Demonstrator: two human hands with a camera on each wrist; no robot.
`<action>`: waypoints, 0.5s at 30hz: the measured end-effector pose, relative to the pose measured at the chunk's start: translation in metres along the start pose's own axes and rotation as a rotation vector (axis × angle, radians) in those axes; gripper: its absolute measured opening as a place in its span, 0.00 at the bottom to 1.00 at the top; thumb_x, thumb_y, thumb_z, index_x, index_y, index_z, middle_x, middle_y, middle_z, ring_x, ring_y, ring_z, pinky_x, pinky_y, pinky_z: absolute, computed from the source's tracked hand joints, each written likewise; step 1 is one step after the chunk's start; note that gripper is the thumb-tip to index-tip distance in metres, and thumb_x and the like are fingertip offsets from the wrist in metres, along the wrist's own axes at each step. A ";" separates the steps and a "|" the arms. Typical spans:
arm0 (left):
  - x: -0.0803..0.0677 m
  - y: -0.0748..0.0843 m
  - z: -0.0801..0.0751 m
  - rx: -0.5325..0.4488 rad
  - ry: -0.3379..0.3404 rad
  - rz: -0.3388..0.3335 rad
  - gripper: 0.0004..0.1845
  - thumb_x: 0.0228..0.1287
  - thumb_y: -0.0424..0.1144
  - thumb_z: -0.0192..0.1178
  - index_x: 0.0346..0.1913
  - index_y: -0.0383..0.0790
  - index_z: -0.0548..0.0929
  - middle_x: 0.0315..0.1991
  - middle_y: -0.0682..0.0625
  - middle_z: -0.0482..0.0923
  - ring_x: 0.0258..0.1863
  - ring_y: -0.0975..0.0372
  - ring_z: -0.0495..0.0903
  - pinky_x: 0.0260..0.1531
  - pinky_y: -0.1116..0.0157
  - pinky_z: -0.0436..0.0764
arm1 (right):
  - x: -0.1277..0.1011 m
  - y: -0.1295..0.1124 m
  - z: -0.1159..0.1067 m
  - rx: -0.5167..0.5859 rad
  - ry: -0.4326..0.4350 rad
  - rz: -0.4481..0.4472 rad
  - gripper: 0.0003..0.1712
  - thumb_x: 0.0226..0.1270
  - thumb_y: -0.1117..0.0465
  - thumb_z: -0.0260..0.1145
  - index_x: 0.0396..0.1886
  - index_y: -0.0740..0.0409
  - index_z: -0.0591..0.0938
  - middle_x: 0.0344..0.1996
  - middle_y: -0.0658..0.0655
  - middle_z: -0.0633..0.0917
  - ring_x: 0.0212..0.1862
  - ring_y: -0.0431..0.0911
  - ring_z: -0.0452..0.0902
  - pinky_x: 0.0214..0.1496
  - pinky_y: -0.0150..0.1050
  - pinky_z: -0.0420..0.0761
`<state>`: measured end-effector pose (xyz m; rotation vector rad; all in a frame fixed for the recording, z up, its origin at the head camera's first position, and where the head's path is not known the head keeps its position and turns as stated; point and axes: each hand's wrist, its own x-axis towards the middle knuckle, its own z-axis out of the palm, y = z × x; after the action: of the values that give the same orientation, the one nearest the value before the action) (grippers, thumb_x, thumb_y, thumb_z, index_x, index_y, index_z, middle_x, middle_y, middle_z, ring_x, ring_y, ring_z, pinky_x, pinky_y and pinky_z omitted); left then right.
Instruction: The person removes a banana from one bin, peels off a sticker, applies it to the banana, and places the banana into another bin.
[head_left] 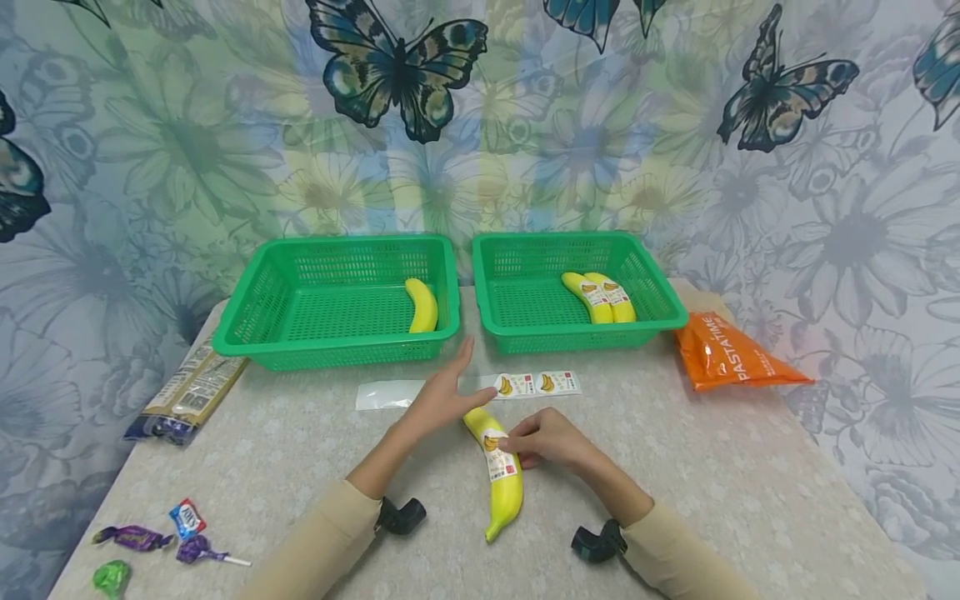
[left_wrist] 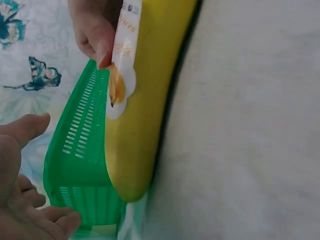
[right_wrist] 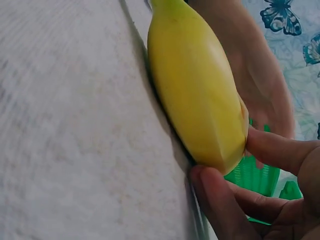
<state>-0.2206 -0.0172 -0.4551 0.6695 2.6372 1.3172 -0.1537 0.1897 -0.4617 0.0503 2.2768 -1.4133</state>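
Note:
A yellow banana [head_left: 501, 479] lies on the table in front of me, with a white sticker [head_left: 498, 454] across its middle. My right hand [head_left: 546, 439] holds it from the right, fingers curled, one fingertip [left_wrist: 101, 42] pressing the sticker's [left_wrist: 121, 75] edge. In the right wrist view its fingers [right_wrist: 272, 150] touch the banana [right_wrist: 200, 95] at the side and on top. My left hand [head_left: 444, 392] is open with straight fingers, just left of the banana's far end. It shows at the lower left [left_wrist: 20, 185] of the left wrist view, off the banana [left_wrist: 145, 115].
Two green baskets stand at the back: the left [head_left: 247, 333] holds one banana [head_left: 422, 305], the right [head_left: 660, 321] two stickered bananas [head_left: 600, 297]. A sticker strip [head_left: 536, 383] lies before them. An orange packet [head_left: 723, 357], a pasta pack [head_left: 187, 392] and sweets [head_left: 150, 537] lie at the sides.

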 end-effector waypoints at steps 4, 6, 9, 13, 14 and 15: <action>0.021 0.008 0.003 -0.021 0.017 -0.011 0.57 0.58 0.61 0.65 0.79 0.50 0.37 0.80 0.53 0.34 0.78 0.52 0.45 0.74 0.44 0.55 | -0.003 -0.002 0.000 -0.059 0.002 -0.019 0.19 0.57 0.51 0.74 0.36 0.64 0.88 0.25 0.52 0.86 0.25 0.41 0.81 0.30 0.35 0.84; 0.032 0.011 0.005 -0.019 0.031 -0.023 0.59 0.58 0.64 0.63 0.79 0.50 0.35 0.80 0.55 0.31 0.79 0.52 0.43 0.74 0.43 0.55 | -0.003 -0.002 0.001 -0.078 0.001 -0.022 0.19 0.57 0.50 0.74 0.35 0.63 0.88 0.24 0.51 0.86 0.24 0.41 0.80 0.29 0.35 0.83; 0.046 0.016 0.006 -0.029 0.051 -0.053 0.60 0.56 0.68 0.61 0.79 0.50 0.34 0.80 0.57 0.29 0.79 0.53 0.42 0.74 0.43 0.55 | -0.003 -0.002 0.001 -0.094 -0.002 -0.029 0.19 0.56 0.50 0.74 0.34 0.63 0.88 0.25 0.51 0.86 0.24 0.41 0.80 0.29 0.34 0.83; 0.063 0.021 0.007 -0.038 0.070 -0.081 0.60 0.56 0.70 0.60 0.79 0.49 0.34 0.80 0.55 0.30 0.79 0.52 0.42 0.74 0.43 0.55 | -0.003 -0.001 0.003 -0.088 0.012 -0.014 0.18 0.54 0.50 0.75 0.33 0.62 0.87 0.25 0.52 0.85 0.24 0.42 0.80 0.28 0.34 0.82; 0.067 0.022 0.007 -0.040 0.075 -0.084 0.60 0.56 0.70 0.60 0.79 0.49 0.34 0.80 0.54 0.31 0.79 0.51 0.42 0.74 0.44 0.55 | -0.003 -0.001 0.003 -0.090 0.018 -0.010 0.18 0.54 0.50 0.76 0.33 0.61 0.87 0.25 0.52 0.85 0.24 0.42 0.80 0.28 0.34 0.82; 0.071 0.023 0.007 -0.040 0.079 -0.087 0.60 0.57 0.69 0.59 0.79 0.48 0.35 0.80 0.53 0.31 0.79 0.50 0.43 0.74 0.43 0.55 | -0.003 -0.001 0.004 -0.089 0.021 -0.007 0.19 0.53 0.49 0.76 0.33 0.61 0.87 0.25 0.52 0.85 0.24 0.42 0.80 0.29 0.34 0.82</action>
<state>-0.2744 0.0307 -0.4348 0.5019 2.6605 1.3954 -0.1495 0.1865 -0.4609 0.0299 2.3565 -1.3191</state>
